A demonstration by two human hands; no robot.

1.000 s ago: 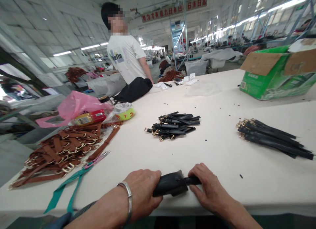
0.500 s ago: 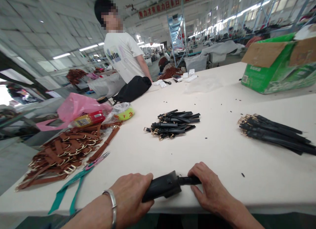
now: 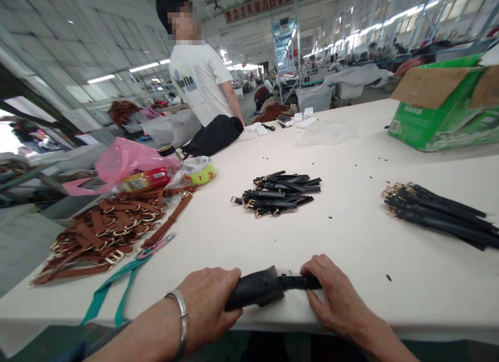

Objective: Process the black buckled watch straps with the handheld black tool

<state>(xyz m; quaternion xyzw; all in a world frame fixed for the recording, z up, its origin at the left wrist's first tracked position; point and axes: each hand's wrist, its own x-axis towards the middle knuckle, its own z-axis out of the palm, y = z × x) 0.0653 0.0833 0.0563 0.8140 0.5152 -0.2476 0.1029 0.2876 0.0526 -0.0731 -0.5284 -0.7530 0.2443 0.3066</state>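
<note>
My left hand (image 3: 212,302), with a silver bangle at the wrist, is closed around a wide black tool (image 3: 257,287) low over the table's near edge. A narrow black strap (image 3: 294,282) meets the tool's right end, and the fingers of my right hand (image 3: 331,294) pinch its other end. Beyond my hands lies a loose pile of black straps with gold buckles (image 3: 280,193). A second bundle of black straps (image 3: 436,214) rests at the right.
Brown straps with gold rings (image 3: 105,229), pink-handled scissors (image 3: 158,245) and a teal ribbon (image 3: 109,292) lie left. Behind them is a pink bag (image 3: 125,162). A green box (image 3: 432,112) stands back right. A person (image 3: 202,81) stands across the table beside a black bag (image 3: 214,136).
The whole view has shifted slightly, with table items appearing a little further right. Both hands keep their hold, and the tool and strap stay nearly in place.
</note>
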